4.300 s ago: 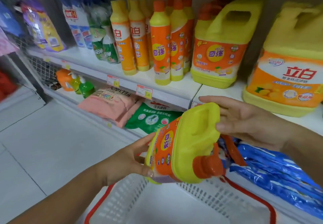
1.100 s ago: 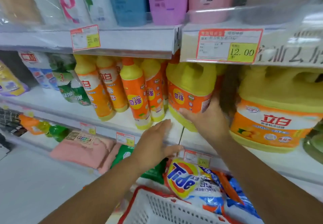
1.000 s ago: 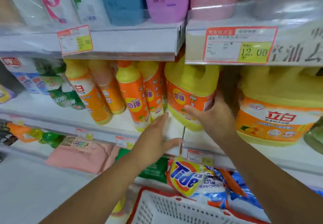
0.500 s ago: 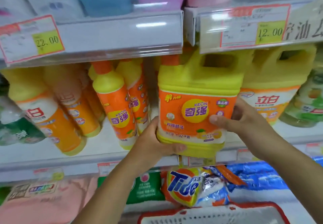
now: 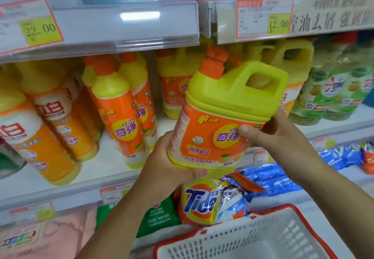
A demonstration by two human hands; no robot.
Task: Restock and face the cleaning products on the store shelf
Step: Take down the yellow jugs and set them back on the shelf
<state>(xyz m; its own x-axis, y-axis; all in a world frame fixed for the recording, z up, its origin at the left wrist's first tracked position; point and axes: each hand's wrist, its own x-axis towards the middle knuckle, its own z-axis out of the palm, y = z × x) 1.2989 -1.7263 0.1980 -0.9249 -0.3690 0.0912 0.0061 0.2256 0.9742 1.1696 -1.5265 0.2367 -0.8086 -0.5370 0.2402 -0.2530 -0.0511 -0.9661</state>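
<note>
The left hand (image 5: 168, 169) cups the base and the right hand (image 5: 279, 135) grips the side of the yellow KEON detergent jug (image 5: 218, 129), which is tilted in front of the shelf (image 5: 109, 157). Slim orange bottles (image 5: 119, 117) stand to its left and 1 matching jug (image 5: 174, 88) behind. A Tide bag (image 5: 202, 202) and a white basket (image 5: 263, 238) lie below.

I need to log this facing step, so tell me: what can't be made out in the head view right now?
Head view:
- Base of the jug, covered by the left hand; whether it touches the shelf is unclear.
- Fingers of the right hand, behind the jug.
- Small print on the 12.00 price tag, blurred.
- Near part of the basket, cut by the bottom edge.
</note>
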